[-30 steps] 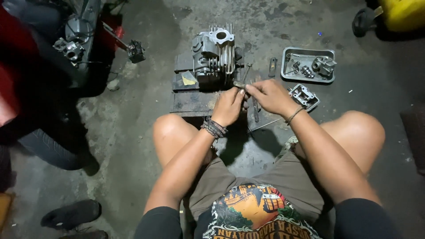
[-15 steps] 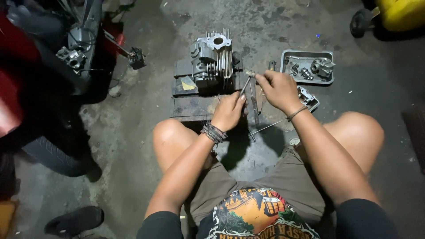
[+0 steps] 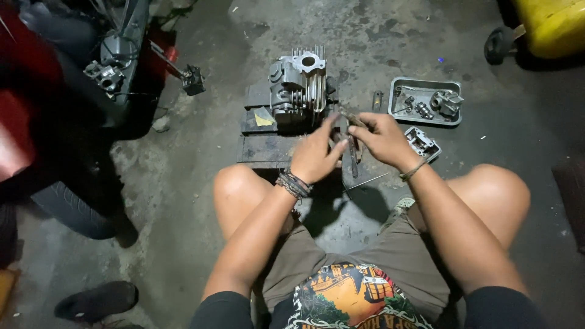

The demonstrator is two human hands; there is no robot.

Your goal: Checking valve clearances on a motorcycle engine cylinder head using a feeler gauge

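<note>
A grey finned engine cylinder point(image 3: 300, 85) stands upright on a dark wooden block point(image 3: 268, 143) in front of my knees. My left hand point(image 3: 314, 155) and my right hand point(image 3: 381, 139) meet just in front of it, both gripping a dark loop of timing chain point(image 3: 352, 146) that hangs between them. My left fingers pinch its upper part; my right hand holds it from the right side. A thin metal rod point(image 3: 365, 181) lies on the floor beneath my hands.
A grey metal tray point(image 3: 396, 88) with small engine parts sits to the right, a small metal cover point(image 3: 421, 144) beside it. A motorcycle point(image 3: 91, 79) stands at the left, a yellow container point(image 3: 551, 24) at top right, a dark shoe point(image 3: 94, 300) at bottom left.
Both hands lifted off the block and came together nearer me, bringing the chain up between them; the view shifted slightly.
</note>
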